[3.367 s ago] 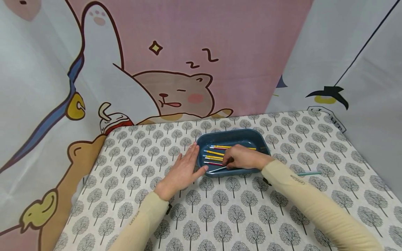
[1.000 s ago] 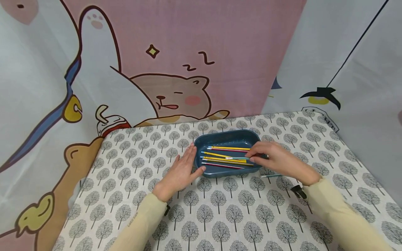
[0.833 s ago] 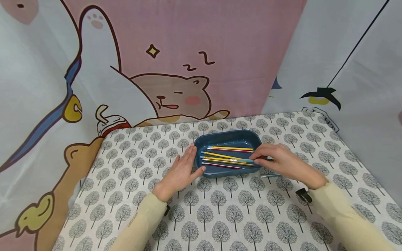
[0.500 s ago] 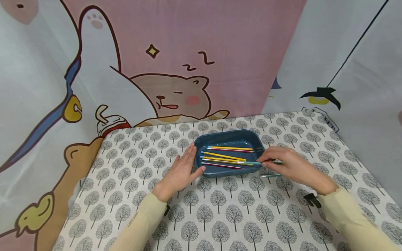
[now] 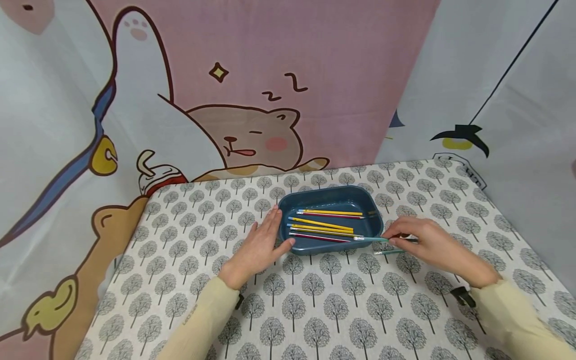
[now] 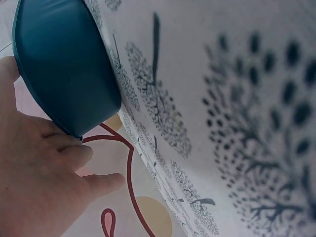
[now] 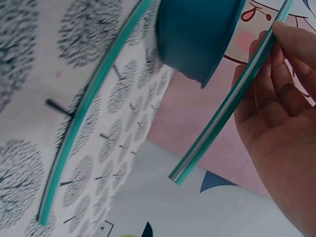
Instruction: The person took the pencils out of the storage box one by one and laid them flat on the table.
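My left hand [image 5: 258, 247] rests with straight fingers against the left end of a dark blue tray [image 5: 330, 191]; the left wrist view shows its fingers at the tray's rim [image 6: 33, 94]. Between thumb and fingers, my right hand [image 5: 429, 245] pinches a green pencil [image 5: 372, 239] with a pale stripe. Its white-tipped end reaches over the tray's front right rim, while its flat other end [image 7: 185, 170] points away from the tray. Below that hand, a second green pencil [image 7: 81, 111] lies on the tablecloth, partly hidden in the head view.
Several yellow pencils [image 5: 321, 225] and dark red pencils [image 5: 319, 237] lie lengthwise inside the tray. A tree-patterned cloth [image 5: 315, 320] covers the table. Cartoon-printed fabric [image 5: 351, 75] stands behind and at both sides.
My right hand has moved from inside the tray out to the right and a little nearer me, drawing the green pencil along. My left hand has stayed at the tray's left end.
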`<state>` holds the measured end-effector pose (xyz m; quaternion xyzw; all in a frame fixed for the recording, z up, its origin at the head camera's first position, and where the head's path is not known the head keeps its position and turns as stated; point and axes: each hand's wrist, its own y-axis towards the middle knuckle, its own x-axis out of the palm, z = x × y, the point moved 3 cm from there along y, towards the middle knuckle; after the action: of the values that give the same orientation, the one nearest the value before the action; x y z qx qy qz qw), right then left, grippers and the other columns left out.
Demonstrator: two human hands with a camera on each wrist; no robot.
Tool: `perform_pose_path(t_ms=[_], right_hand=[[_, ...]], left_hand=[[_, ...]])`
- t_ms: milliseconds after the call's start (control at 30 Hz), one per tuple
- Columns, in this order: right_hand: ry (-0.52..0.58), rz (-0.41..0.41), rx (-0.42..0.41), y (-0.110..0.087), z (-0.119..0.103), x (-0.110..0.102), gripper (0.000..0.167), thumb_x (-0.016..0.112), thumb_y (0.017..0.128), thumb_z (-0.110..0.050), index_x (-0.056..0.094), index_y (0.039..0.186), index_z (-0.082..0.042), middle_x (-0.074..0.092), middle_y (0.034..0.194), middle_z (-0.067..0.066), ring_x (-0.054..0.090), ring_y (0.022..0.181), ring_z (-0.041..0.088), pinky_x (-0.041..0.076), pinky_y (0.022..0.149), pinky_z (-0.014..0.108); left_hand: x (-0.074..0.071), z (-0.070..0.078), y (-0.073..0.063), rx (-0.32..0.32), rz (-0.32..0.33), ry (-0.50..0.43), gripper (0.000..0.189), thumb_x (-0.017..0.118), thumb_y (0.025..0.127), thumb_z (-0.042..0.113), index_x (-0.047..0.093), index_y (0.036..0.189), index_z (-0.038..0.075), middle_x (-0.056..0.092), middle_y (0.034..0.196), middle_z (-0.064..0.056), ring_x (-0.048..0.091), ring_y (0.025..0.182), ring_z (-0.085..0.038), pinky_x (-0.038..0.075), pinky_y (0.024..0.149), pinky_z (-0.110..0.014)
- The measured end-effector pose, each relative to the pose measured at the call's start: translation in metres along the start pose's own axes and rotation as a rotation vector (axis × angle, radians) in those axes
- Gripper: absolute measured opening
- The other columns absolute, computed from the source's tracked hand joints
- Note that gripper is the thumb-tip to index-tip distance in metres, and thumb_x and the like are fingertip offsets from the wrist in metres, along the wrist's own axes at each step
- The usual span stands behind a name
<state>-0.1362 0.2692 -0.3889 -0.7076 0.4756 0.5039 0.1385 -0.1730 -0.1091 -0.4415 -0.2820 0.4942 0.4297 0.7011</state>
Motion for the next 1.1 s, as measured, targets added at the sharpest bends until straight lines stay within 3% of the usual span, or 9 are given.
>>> perform_pose_path(t_ms=[200, 500, 867, 1100], right_hand=[[-0.038, 0.026, -0.026, -0.008, 0.007, 0.001, 0.031, 0.082, 0.084, -0.003, 0.079, 0.105, -0.025, 0.071, 0.105, -0.019, 0.067, 0.101, 0.009, 0.058, 0.087, 0.035], [-0.001, 0.016, -0.016, -0.022, 0.017, 0.003, 0.031, 0.084, 0.081, 0.001, 0.079, 0.101, -0.022, 0.070, 0.101, -0.018, 0.062, 0.090, 0.001, 0.057, 0.072, 0.028], [0.002, -0.051, 0.063, -0.038, 0.034, 0.012, 0.030, 0.082, 0.085, -0.003, 0.078, 0.104, -0.025, 0.071, 0.103, -0.017, 0.064, 0.090, -0.001, 0.060, 0.073, 0.030], [0.024, -0.065, 0.087, -0.043, 0.041, 0.017, 0.028, 0.082, 0.085, -0.004, 0.078, 0.102, -0.027, 0.070, 0.099, -0.018, 0.061, 0.083, -0.004, 0.056, 0.067, 0.024]], left_hand=[[-0.002, 0.000, 0.000, 0.005, 0.002, 0.026, 0.093, 0.036, 0.104, 0.068, 0.017, 0.164, -0.001, 0.009, 0.171, -0.017, 0.018, 0.157, -0.034, 0.023, 0.121, -0.064], [-0.005, -0.001, -0.002, 0.020, 0.008, 0.021, 0.088, 0.034, 0.106, 0.064, 0.021, 0.163, -0.001, 0.008, 0.172, -0.014, 0.016, 0.158, -0.030, 0.022, 0.122, -0.062], [-0.005, -0.002, 0.000, 0.038, 0.035, 0.029, 0.084, 0.041, 0.107, 0.060, 0.027, 0.162, -0.002, 0.016, 0.172, -0.015, 0.018, 0.157, -0.029, 0.026, 0.120, -0.064], [-0.004, -0.002, 0.001, 0.040, 0.040, 0.035, 0.085, 0.040, 0.106, 0.062, 0.029, 0.161, -0.002, 0.018, 0.171, -0.016, 0.021, 0.156, -0.031, 0.026, 0.120, -0.063]])
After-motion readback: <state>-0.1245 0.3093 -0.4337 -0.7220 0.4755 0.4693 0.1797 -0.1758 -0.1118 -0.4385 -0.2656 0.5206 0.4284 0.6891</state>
